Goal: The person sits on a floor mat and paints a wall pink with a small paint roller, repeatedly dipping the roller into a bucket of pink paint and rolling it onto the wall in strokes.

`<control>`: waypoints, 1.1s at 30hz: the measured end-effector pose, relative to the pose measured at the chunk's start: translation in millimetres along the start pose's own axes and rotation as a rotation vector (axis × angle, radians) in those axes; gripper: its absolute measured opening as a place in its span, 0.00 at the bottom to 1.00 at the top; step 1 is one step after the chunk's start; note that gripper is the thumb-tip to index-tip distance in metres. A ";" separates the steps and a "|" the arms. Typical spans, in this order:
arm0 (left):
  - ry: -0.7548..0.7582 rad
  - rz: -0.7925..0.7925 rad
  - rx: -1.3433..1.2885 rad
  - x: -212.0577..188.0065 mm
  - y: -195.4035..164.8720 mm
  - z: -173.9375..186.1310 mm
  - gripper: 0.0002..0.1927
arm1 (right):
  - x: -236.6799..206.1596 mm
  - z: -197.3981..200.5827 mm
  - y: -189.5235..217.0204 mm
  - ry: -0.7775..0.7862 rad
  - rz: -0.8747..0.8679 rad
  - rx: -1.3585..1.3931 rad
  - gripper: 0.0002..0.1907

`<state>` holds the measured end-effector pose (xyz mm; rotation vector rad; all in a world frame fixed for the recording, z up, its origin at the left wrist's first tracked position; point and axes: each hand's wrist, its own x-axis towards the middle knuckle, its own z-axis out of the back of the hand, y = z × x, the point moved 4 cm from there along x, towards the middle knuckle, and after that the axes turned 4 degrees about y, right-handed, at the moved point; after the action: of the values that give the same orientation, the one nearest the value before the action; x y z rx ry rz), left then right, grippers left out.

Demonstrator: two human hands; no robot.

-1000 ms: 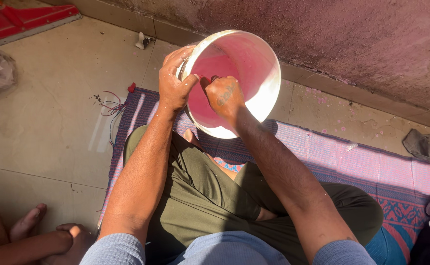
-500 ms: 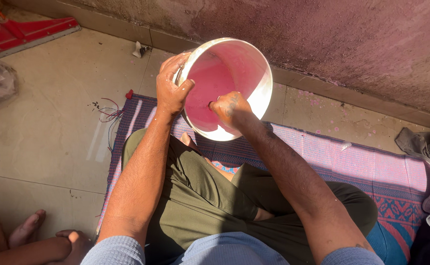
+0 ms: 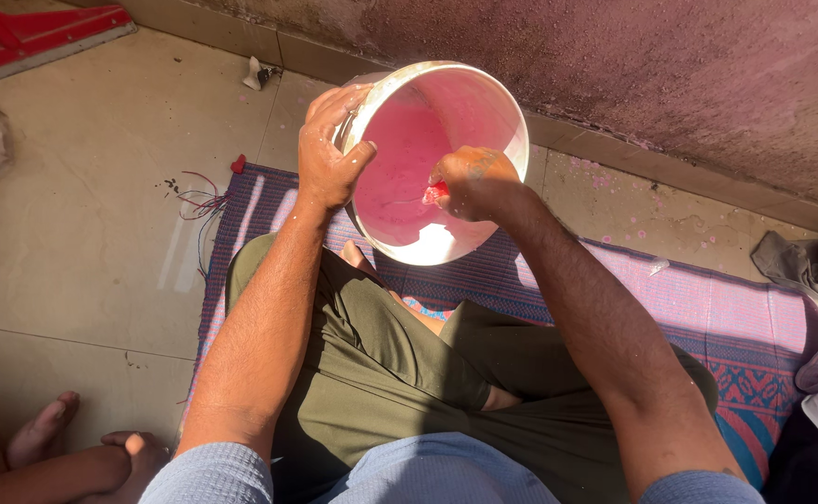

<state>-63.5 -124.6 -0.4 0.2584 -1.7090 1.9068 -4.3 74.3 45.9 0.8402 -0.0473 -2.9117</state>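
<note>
A white bucket (image 3: 507,126) with pink liquid (image 3: 400,163) inside is tilted toward me, resting near my crossed legs. My left hand (image 3: 327,154) grips the bucket's left rim, thumb inside. My right hand (image 3: 472,182) is inside the bucket's mouth, closed around a small red-handled tool (image 3: 435,192) whose thin end dips into the pink liquid. Pink stains cover my right hand.
I sit cross-legged on a purple woven mat (image 3: 745,317) on a tiled floor. A rough pink-stained wall (image 3: 689,75) rises behind the bucket. Loose wires (image 3: 199,201) lie left of the mat. Another person's feet (image 3: 63,448) show at bottom left. Cloth (image 3: 806,261) lies right.
The bucket and both hands shifted slightly right and down in view. My right hand moved lower inside the bucket, stirring with the red-handled tool.
</note>
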 end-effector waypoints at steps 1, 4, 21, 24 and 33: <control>0.008 0.003 -0.001 0.0 0.1 -0.2 0.34 | -4.1 5.8 -0.8 0.036 -0.030 0.000 0.19; 0.030 0.001 0.007 0.3 -0.4 -1.7 0.35 | -23.9 21.6 -2.5 0.046 0.004 0.025 0.18; 0.027 -0.005 0.001 -0.8 3.3 -1.4 0.34 | -112.8 86.1 -5.5 -0.062 -0.061 -0.137 0.20; 0.037 -0.009 0.011 -0.9 2.7 -1.8 0.35 | -117.8 92.1 -1.7 -0.082 -0.020 -0.160 0.19; 0.045 -0.016 0.037 0.0 2.2 -3.9 0.35 | -94.3 68.8 10.2 0.045 0.078 -0.159 0.17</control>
<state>-63.8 -120.9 -2.9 0.2398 -1.6393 1.9197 39.3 75.0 154.7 0.8563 0.1504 -2.7789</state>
